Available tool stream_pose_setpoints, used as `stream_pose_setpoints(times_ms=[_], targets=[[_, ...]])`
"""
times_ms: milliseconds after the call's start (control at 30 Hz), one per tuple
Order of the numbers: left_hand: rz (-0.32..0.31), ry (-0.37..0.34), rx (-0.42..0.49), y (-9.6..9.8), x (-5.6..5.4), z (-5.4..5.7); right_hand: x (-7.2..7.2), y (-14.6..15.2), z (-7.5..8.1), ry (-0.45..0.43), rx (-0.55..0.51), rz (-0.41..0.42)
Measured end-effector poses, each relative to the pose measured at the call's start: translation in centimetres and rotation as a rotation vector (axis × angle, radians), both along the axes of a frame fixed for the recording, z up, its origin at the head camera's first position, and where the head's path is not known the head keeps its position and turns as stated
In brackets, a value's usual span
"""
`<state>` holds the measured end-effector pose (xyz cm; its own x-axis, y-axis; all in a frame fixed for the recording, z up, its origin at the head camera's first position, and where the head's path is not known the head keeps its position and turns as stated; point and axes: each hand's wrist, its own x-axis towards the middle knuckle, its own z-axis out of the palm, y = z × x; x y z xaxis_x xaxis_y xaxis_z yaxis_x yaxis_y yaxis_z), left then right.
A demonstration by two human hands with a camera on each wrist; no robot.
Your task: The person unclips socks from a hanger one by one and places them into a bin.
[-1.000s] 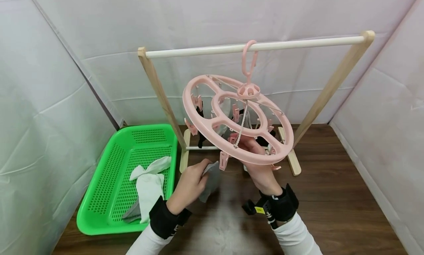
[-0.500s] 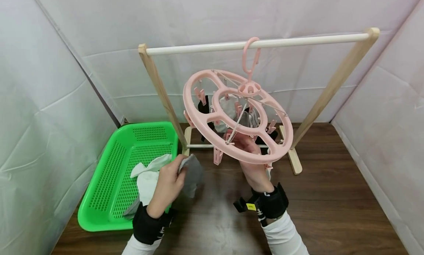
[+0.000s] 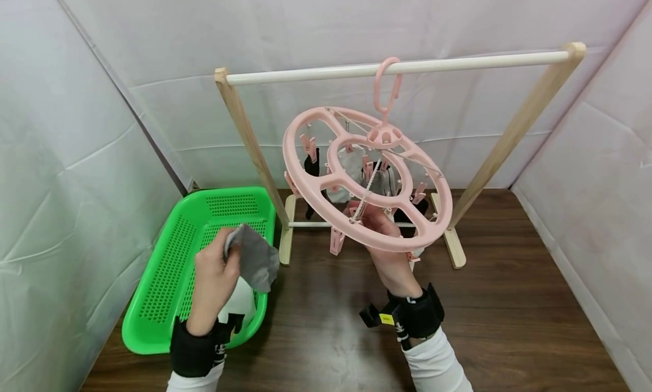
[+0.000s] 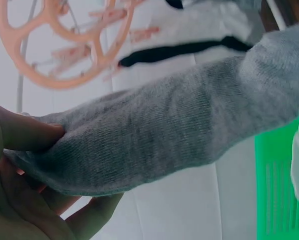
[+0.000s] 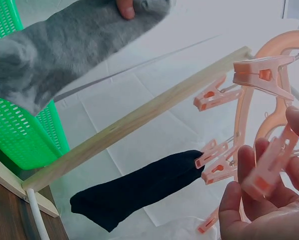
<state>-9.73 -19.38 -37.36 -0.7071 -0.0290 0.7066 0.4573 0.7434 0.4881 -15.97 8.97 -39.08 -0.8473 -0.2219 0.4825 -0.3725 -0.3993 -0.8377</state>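
My left hand [image 3: 214, 279] pinches a grey sock [image 3: 257, 259] by one end, thumb on its upper side. The sock hangs to the right of the hand, over the right side of the green basket [image 3: 133, 324]. Under the pink round clip hanger [image 3: 305, 182], my right hand [image 3: 389, 256] is partly covered by the ring. In the right wrist view it grips a pink clothes peg [image 5: 269, 170] between thumb and fingers. A black sock [image 5: 139, 185] hangs from other pegs, with more light and dark socks clipped farther back.
White cloth items [image 3: 239, 304] lie in the basket, partly behind the left hand. The hanger hooks over the white rod [image 3: 316, 73] of a wooden stand [image 3: 514, 126]. White sheeting [image 3: 153, 52] surrounds the dark wooden table [image 3: 519, 301].
The left hand has carried the grey sock leftward, from near the hanger to over the basket. The right hand stays at the peg, slightly shifted left, and the hanger has tilted a little.
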Motion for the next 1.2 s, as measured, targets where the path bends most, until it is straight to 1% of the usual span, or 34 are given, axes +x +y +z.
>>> stream_pose_setpoints(times_ms=[33, 100, 167, 233, 267, 333, 400, 467, 500, 533, 567, 600, 667, 700, 767, 800, 833, 900, 1000, 1067, 1100, 1133, 1200], targets=[[0.021, 0.004, 0.014, -0.6, 0.0, -0.3, 0.1, 0.0, 0.0, -0.010, 0.006, -0.001], [0.071, 0.029, 0.027, -2.5, -0.5, -2.3, 0.1, 0.1, -0.1, -0.031, 0.010, -0.002], [0.123, 0.030, 0.060, -4.3, -0.8, -4.2, 0.2, 0.2, -0.2, -0.050, 0.013, -0.013], [0.172, 0.018, 0.083, -5.2, -0.5, -4.5, 0.2, 0.2, -0.3, -0.068, 0.010, -0.026], [0.196, 0.020, 0.089, -5.4, -0.2, -4.3, 0.2, 0.2, -0.3, -0.076, 0.008, -0.031], [0.241, -0.016, 0.118, -4.9, 1.0, -2.3, 0.3, 0.3, -0.4, -0.088, -0.013, -0.033], [0.297, -0.037, 0.122, -4.2, 2.1, -0.2, 0.3, 0.4, -0.5, -0.089, -0.035, -0.027], [0.345, -0.044, 0.133, -4.2, 2.5, 0.6, 0.4, 0.6, -0.7, -0.089, -0.066, -0.011], [0.358, -0.050, 0.142, -4.3, 2.6, 0.7, 0.4, 0.7, -0.8, -0.094, -0.087, 0.000], [0.368, -0.059, 0.150, -4.5, 2.6, 0.5, 0.5, 0.8, -0.9, -0.100, -0.098, 0.009], [0.373, -0.047, 0.149, -5.5, 2.2, -0.7, 0.5, 0.9, -0.9, -0.113, -0.107, 0.015], [0.368, -0.040, 0.148, -6.8, 1.6, -2.5, 0.6, 0.9, -0.9, -0.132, -0.119, 0.020], [0.354, -0.073, 0.148, -9.5, 0.3, -6.3, 0.7, 1.1, -0.9, -0.187, -0.129, 0.023], [0.348, -0.090, 0.140, -10.7, -0.2, -8.0, 0.8, 1.2, -0.9, -0.211, -0.134, 0.028], [0.346, -0.129, 0.106, -12.5, -1.0, -10.9, 0.8, 1.4, -0.9, -0.250, -0.139, 0.032], [0.336, -0.167, 0.093, -12.6, -1.0, -11.4, 0.9, 1.5, -1.0, -0.264, -0.140, 0.035], [0.329, -0.200, 0.080, -12.4, -0.8, -11.4, 0.9, 1.5, -1.0, -0.272, -0.143, 0.041], [0.312, -0.240, 0.025, -12.1, -0.6, -11.6, 0.9, 1.7, -1.2, -0.271, -0.158, 0.058], [0.260, -0.316, -0.040, -12.3, -0.6, -12.7, 1.0, 1.9, -1.3, -0.269, -0.182, 0.073], [0.230, -0.341, -0.068, -12.6, -0.8, -13.4, 1.1, 2.2, -1.3, -0.265, -0.201, 0.084], [0.213, -0.350, -0.066, -12.6, -0.8, -13.6, 1.1, 2.3, -1.3, -0.262, -0.206, 0.086], [0.204, -0.353, -0.063, -12.7, -0.9, -13.8, 1.1, 2.4, -1.3, -0.263, -0.212, 0.086], [0.193, -0.335, -0.040, -12.8, -1.0, -13.8, 1.1, 2.6, -1.3, -0.262, -0.209, 0.083]])
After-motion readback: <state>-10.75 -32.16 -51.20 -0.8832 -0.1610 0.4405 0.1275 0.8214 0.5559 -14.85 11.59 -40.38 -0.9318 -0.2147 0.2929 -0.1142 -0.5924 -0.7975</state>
